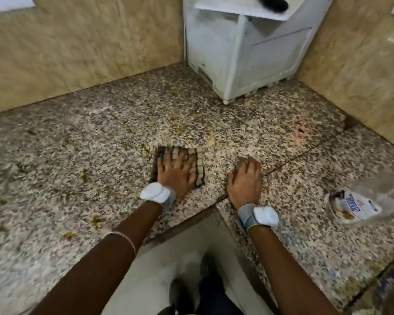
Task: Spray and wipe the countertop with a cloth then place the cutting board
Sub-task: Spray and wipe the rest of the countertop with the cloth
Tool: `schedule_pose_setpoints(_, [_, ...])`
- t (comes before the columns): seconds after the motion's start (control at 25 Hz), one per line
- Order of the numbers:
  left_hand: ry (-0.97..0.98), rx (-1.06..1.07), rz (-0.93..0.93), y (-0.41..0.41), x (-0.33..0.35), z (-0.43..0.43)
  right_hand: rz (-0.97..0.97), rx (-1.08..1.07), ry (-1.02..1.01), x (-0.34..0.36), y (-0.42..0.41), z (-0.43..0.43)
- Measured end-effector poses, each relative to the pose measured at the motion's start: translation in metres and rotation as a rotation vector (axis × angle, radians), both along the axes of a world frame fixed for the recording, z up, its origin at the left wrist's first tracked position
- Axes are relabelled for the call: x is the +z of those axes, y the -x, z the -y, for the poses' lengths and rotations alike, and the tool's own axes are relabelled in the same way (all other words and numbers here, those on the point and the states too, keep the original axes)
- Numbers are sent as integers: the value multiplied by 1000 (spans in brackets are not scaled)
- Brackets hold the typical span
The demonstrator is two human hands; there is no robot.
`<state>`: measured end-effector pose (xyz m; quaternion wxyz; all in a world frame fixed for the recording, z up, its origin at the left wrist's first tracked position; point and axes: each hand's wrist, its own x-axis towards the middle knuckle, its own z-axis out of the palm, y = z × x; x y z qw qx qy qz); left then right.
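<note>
A speckled granite countertop [100, 155] wraps round an inner corner and carries yellowish-brown food bits. A folded checked cloth [197, 155] lies on it near the middle. My left hand [175, 172] presses flat on the cloth with fingers spread. Just to its right, my right hand [245, 180] rests flat on the bare stone, holding nothing. A clear plastic bottle [359, 205] with a blue and white label lies on its side at the right. No cutting board is in view.
A white box-like appliance [243, 53] stands in the back corner of the counter. Beige tiled walls [77, 53] close off the back and right. A pink stain [299, 130] marks the stone at the right. The counter's front edge notches inward between my arms.
</note>
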<state>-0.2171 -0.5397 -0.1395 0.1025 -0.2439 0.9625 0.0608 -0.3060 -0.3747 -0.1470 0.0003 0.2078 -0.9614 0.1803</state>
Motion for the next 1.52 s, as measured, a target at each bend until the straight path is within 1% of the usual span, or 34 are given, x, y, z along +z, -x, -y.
schedule_pose_setpoints(0.08, [29, 22, 6, 7, 3, -2, 28, 3, -79, -11, 2, 1])
schedule_pose_setpoints(0.2, [86, -103, 9, -22, -10, -31, 14, 4, -118, -18, 1, 1])
schedule_pose_setpoints(0.28, [82, -127, -5, -13, -8, -18, 1, -6, -124, -17, 0, 3])
schedule_pose_setpoints(0.32, [77, -92, -19, 3, -7, -6, -7, -7, -132, -16, 1, 3])
schedule_pose_setpoints(0.4, [52, -15, 28, 27, 3, 6, -5, -24, -118, -14, 1, 5])
schedule_pose_setpoints(0.44, [44, -14, 32, 27, 2, 2, 2, -24, -119, -14, 0, 4])
schedule_pose_setpoints(0.52, [95, -98, -10, 3, -11, -20, -9, -18, -128, -15, -1, 4])
schedule_pose_setpoints(0.6, [111, -123, 5, -6, -11, -25, -6, -27, -133, -15, 1, 5])
schedule_pose_setpoints(0.68, [81, -73, 11, 22, -4, -10, -7, -31, -142, -14, 1, 6])
schedule_pose_setpoints(0.76, [53, -18, 69, 40, 6, -8, 1, -29, -122, -13, -1, 5])
schedule_pose_setpoints(0.88, [114, -111, 57, 13, -8, -31, 15, -10, -91, -10, 3, 2])
schedule_pose_setpoints(0.96, [114, -123, 52, 9, -9, -33, -11, -17, -70, -5, 20, 0])
schedule_pose_setpoints(1.04, [80, -92, 38, 47, -4, -26, -14, -36, -115, -5, 48, -8])
schedule_pose_setpoints(1.08, [72, -70, 59, 63, 2, -25, 1, -48, -146, -5, 61, -11])
schedule_pose_setpoints(1.12, [78, -57, 64, 69, 5, -28, 16, -59, -177, -6, 70, -14])
schedule_pose_setpoints(1.2, [93, -105, 40, 59, 0, -36, 23, -58, -206, -11, 77, -16])
schedule_pose_setpoints(1.28, [130, -168, 65, 46, -7, -44, 37, -54, -206, -15, 78, -15])
schedule_pose_setpoints(1.32, [129, -172, 76, 54, -6, -41, 33, -49, -202, -15, 76, -14])
schedule_pose_setpoints(1.44, [92, -85, 29, 120, 1, -30, -21, -61, -172, -14, 76, -16])
schedule_pose_setpoints(1.52, [64, -47, 31, 132, 3, -31, -3, -63, -168, -14, 77, -15])
